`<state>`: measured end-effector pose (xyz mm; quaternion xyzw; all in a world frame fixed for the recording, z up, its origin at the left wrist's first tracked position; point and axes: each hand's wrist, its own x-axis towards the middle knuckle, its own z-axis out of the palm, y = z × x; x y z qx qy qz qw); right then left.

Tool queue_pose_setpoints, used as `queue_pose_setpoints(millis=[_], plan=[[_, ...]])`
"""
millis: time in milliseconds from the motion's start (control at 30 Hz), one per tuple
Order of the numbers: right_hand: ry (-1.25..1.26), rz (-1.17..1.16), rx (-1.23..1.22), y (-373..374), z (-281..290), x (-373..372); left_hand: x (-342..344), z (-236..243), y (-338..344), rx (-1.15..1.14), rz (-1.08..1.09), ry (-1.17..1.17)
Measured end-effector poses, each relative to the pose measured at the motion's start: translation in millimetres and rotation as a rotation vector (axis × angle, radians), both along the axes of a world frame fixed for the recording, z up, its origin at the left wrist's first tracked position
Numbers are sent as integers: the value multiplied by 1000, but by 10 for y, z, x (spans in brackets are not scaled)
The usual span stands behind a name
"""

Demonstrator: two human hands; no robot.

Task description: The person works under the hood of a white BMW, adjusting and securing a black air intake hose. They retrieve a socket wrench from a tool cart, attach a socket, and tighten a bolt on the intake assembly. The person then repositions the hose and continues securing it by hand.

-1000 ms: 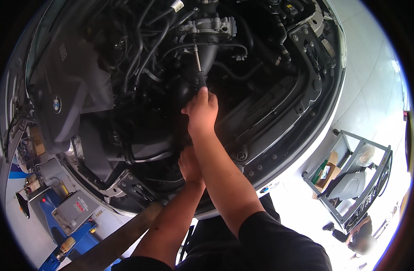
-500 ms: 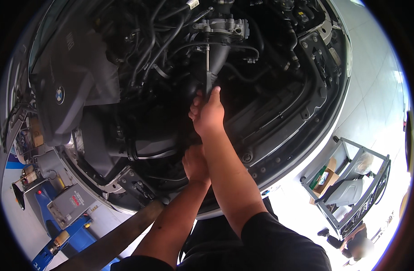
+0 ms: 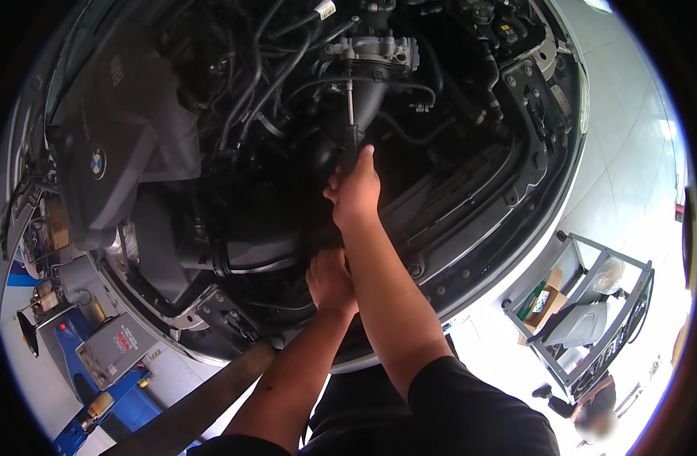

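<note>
Black-handled driver: held in the closed fingers of the right hand, shaft directed toward the metal housing in the engine bay. Left hand: fingers curled, set beside the right forearm; contents cannot be told.

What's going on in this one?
A person leans over a car's open engine bay. Their right hand grips the dark handle of a screwdriver-like tool, its metal shaft pointing toward a metal housing; what the tip meets is too small to tell. The left hand is curled near the right forearm; whether it holds anything is unclear.
</note>
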<state>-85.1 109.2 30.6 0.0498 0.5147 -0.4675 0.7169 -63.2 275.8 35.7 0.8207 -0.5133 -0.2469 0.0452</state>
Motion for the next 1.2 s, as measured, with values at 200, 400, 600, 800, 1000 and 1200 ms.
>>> queue_pose_setpoints(millis=[200, 400, 600, 800, 1000, 1200], plan=[[280, -79, -202, 32, -14, 114, 9, 8, -31, 83, -8, -8], [-61, 61, -76, 6, 90, -39, 19, 7, -15, 32, 3, 23], [302, -62, -171, -8, 104, 106, 7, -25, 6, -25, -2, 14], [-241, -5, -59, 45, -14, -67, 6, -7, -5, -19, -22, -1], [101, -119, -106, 45, 18, 94, 17, -64, 28, -20, -50, -29], [-342, -60, -85, 137, -67, -63, 5, -37, 9, -11, -15, -9]])
